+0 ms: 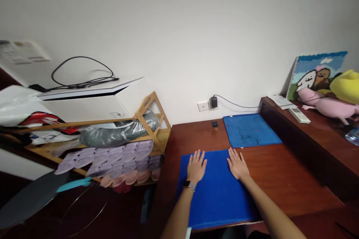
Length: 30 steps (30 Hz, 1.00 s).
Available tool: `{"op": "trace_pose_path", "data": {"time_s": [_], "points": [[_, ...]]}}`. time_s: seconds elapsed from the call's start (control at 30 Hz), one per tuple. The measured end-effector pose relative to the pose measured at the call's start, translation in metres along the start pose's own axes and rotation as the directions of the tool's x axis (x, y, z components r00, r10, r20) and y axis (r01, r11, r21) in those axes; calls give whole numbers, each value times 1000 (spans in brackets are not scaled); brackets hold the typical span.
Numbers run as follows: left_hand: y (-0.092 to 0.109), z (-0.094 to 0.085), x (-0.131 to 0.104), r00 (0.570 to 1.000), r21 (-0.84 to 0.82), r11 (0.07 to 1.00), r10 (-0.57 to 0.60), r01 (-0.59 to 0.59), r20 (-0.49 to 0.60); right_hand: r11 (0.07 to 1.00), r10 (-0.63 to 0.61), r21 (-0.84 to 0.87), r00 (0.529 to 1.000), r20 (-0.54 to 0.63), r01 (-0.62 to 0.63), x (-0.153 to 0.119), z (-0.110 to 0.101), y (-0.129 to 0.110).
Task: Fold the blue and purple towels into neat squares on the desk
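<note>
A bright blue cloth lies spread flat on the reddish-brown wooden desk, reaching to its front edge. My left hand rests palm down on the cloth's upper left part, fingers stretched out, with a dark watch on the wrist. Near the cloth's upper right corner, my right hand lies flat too, its fingers extended and its outer side by the cloth's right edge. Neither hand grips anything. A second, stained blue cloth lies flat farther back, against the wall side of the desk.
A wooden rack on the left holds several pale slippers and a white box with a black cable. A black plug sits in the wall socket. On the raised right ledge are a remote, a pink plush toy and a picture.
</note>
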State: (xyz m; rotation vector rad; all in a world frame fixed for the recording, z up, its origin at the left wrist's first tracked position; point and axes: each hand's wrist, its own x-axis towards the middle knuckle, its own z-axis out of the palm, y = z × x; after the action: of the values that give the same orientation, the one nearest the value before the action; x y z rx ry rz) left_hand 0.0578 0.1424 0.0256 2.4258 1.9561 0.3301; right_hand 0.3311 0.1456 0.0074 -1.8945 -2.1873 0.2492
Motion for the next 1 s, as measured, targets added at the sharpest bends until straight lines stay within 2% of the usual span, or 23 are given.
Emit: {"op": "trace_pose_path", "data": {"time_s": [0.07, 0.13, 0.23, 0.4, 0.6, 0.87, 0.93, 1.0], "points": [[-45, -9, -8, 999, 27, 999, -35, 35, 4, 1000, 2, -3, 1000, 1, -2, 0, 0, 0], [-78, -13, -16, 999, 19, 999, -39, 39, 4, 1000, 4, -9, 1000, 2, -4, 0, 0, 1], [-97, -13, -22, 999, -2, 1000, -31, 31, -19, 1000, 5, -22, 1000, 4, -5, 0, 3, 2], [-89, -14, -22, 999, 15, 999, -43, 43, -18, 998, 21, -59, 999, 29, -20, 2, 2, 1], [-84, -20, -22, 999, 57, 997, -46, 47, -20, 997, 50, -60, 992, 114, -44, 3, -5, 2], [-87, -26, -18, 997, 168, 985, 36, -25, -62, 997, 39, -63, 998, 40, -37, -4, -2, 3], [-73, -29, -15, 994, 179, 983, 65, -48, -86, 998, 35, -61, 999, 34, -33, -3, -3, 2], [-41, -28, -8, 990, 156, 986, 84, -65, -116, 998, 35, -61, 999, 32, -33, -3, -3, 2]]}}
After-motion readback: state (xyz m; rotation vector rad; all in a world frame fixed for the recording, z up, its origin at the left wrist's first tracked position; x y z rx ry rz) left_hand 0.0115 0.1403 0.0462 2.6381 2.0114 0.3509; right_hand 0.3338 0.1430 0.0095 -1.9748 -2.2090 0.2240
